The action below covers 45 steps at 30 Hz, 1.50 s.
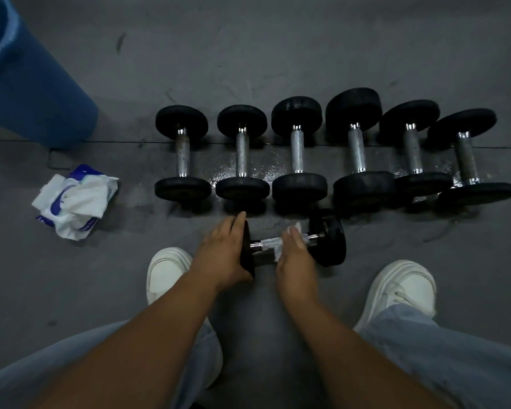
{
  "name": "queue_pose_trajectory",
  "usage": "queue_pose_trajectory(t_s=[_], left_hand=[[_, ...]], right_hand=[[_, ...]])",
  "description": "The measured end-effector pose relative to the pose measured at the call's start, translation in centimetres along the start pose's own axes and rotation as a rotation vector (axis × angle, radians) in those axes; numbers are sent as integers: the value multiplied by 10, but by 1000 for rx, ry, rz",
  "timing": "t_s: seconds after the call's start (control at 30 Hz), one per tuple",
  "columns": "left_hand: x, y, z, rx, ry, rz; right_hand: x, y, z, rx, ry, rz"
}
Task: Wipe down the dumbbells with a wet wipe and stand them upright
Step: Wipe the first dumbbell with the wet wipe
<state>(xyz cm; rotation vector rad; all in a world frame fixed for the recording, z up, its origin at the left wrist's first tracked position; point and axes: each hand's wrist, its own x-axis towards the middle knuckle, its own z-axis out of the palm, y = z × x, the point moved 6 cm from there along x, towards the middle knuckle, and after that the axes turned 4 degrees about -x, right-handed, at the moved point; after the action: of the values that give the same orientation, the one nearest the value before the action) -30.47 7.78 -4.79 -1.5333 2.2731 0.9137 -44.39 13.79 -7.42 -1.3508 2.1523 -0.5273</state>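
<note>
Dark grey rubber flooring (278,54), scuffed and glistening wet in patches, is lying under everything. Just beyond the hands, six dumbbells (298,149) with black round ends and dull metal handles are lying in a row. Between the hands, one dumbbell (326,237) is lying crosswise: the left hand (227,255) is gripping its near end, the right hand (295,255) is pressing a white wipe (273,245) around the handle. Far left of the left hand, a crumpled wipe packet (76,200) and blue bin (33,81) are sitting.
</note>
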Motion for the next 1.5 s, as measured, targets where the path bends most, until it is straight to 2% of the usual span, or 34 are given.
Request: queue_pose_trajectory(t_s=[0.03, 0.07, 0.1, 0.13, 0.23, 0.27, 0.3, 0.37, 0.43, 0.5, 0.57, 0.67, 0.73, 0.87, 0.93, 0.97, 1.0, 1.1, 1.13, 1.17, 1.2, 1.27, 1.33, 1.43, 1.5], left_hand=[[-2, -2, 1, -41, 15, 4], [-4, -3, 2, -76, 25, 7], [-6, -3, 3, -97, 34, 8], [-7, -4, 3, -104, 52, 7], [-15, -3, 4, -89, 108, -18], [-19, -1, 5, -80, 115, -20], [-22, 1, 7, -71, 117, -20], [-24, 2, 14, -58, 116, -18], [-22, 3, 18, -50, 118, -30], [-19, 3, 20, -30, 113, -67], [-15, 3, 19, -47, 97, -104], [-8, 2, 21, -202, 64, -201], [-4, 2, 21, -325, 74, -249], [3, -4, 13, -335, 14, -290], [7, -8, 8, -313, -47, -304], [8, -9, 5, -313, -57, -309], [8, -9, 3, -322, -56, -315], [11, -7, -2, -348, -73, -340], [11, -5, -2, -356, -92, -354], [10, -5, 0, -360, -111, -372], [7, -5, 2, -359, -125, -391], [0, -4, 7, -358, -105, -421], [-7, -4, 8, -342, -15, -457], [-19, 5, 8, -366, 105, -477], [-25, 15, 15, -448, 91, -421]], right_hand=[[-5, -11, 3, 60, -50, 21], [-11, -28, 6, 125, -171, -51], [-12, -36, 4, 160, -210, -121], [-7, -30, -1, 250, -220, -54], [9, 9, -24, 395, 14, 243], [4, 13, -22, 499, 39, 340], [2, 6, -17, 536, -13, 366], [-4, -15, 7, 629, -224, 267], [-7, -16, 6, 451, -267, 194], [-3, 1, -7, 354, -198, 213], [-1, 1, -14, 76, -213, 116], [12, -6, -11, -318, -280, 6], [26, -5, -13, -386, -326, 49], [42, -6, -19, -393, -460, 200], [37, -7, -17, -412, -557, 219], [35, -7, -18, -389, -550, 213], [33, -7, -24, -331, -493, 205], [28, 3, -50, -124, -117, 290], [25, 4, -50, -115, -82, 320], [20, 0, -42, -131, -122, 330], [12, -5, -30, -118, -202, 298], [2, -18, -2, -146, -390, 87], [5, -17, -1, -190, -366, -7], [10, -5, -15, -131, -219, 111], [2, -15, -8, -142, -345, 11]])
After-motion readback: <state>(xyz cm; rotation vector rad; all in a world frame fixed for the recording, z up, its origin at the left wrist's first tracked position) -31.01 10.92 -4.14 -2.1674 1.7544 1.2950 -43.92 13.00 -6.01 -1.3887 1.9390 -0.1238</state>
